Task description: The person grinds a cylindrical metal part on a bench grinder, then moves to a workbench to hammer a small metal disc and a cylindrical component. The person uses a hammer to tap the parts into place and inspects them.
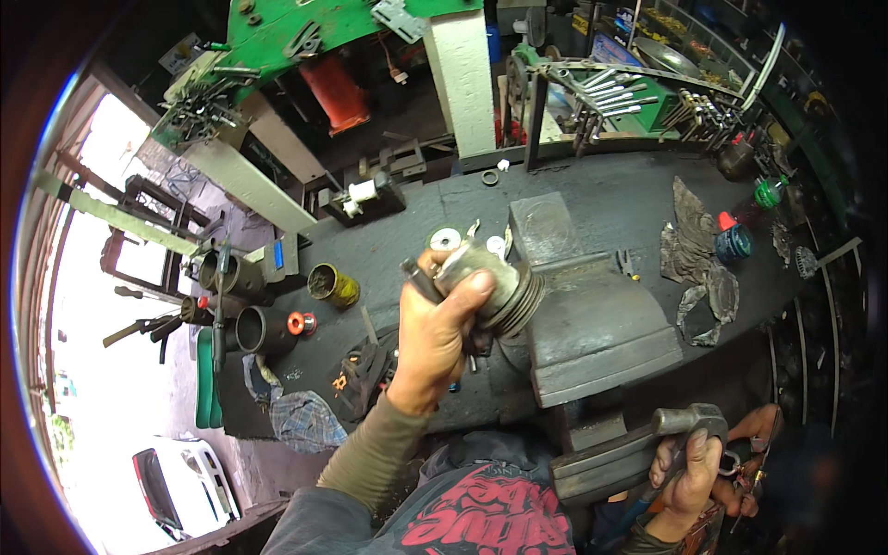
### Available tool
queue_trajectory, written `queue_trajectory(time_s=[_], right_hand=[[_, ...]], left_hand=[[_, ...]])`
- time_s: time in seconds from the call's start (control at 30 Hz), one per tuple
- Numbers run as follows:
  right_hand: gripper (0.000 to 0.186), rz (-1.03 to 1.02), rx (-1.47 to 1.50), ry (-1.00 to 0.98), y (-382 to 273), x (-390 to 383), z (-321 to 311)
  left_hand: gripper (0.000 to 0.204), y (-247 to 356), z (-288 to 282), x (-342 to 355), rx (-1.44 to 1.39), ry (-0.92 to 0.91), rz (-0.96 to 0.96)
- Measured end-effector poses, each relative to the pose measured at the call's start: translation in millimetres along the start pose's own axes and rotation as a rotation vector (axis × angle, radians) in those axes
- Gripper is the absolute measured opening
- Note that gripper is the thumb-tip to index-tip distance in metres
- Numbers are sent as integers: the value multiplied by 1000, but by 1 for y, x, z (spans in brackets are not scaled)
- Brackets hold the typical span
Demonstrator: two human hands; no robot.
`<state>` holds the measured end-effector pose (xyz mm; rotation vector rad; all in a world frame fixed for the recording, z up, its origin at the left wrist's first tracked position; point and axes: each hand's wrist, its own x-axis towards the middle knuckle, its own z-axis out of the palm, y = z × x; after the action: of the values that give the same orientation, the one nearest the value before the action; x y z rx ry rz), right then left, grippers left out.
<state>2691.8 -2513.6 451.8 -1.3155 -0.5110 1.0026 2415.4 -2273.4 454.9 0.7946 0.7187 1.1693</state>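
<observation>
My left hand (433,344) is raised over the workbench, its fingers and thumb wrapped round a grooved metal part (499,289). The part is grey and cylindrical, with several ring grooves at its right end; the palm side of the grip is hidden. At the lower right my right hand (689,474) is closed on a hammer (686,421), its steel head up and a bluish handle running down below the fist. The hammer head lies over the front jaw (606,462) of a big bench vise (601,347); I cannot tell whether they touch.
Cans (333,287) and a dark cylinder (263,329) stand at the left. A dirty rag (689,231) and a blue-green jar (733,242) lie right of the vise. Wrenches (610,92) fill a rack behind. Another person's hands (740,495) show at the lower right.
</observation>
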Motion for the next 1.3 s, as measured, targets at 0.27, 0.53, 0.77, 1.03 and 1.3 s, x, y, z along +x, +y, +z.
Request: queue_trajectory(time_s=[0.27, 0.53, 0.77, 1.03, 1.3], right_hand=[[55, 4, 22, 34, -2, -1, 5], [38, 120, -18, 46, -27, -3, 25], [39, 195, -79, 85, -26, -4, 22], [41, 172, -143, 169, -26, 1, 28], [51, 154, -155, 246, -27, 1, 38]], left_hand=[[59, -62, 4, 137, 709, -116, 236], [66, -86, -7, 163, 941, -215, 177], [47, -66, -23, 171, 620, -165, 192], [12, -37, 28, 200, 129, -497, 243], [23, -55, 23, 205, 231, -654, 215]])
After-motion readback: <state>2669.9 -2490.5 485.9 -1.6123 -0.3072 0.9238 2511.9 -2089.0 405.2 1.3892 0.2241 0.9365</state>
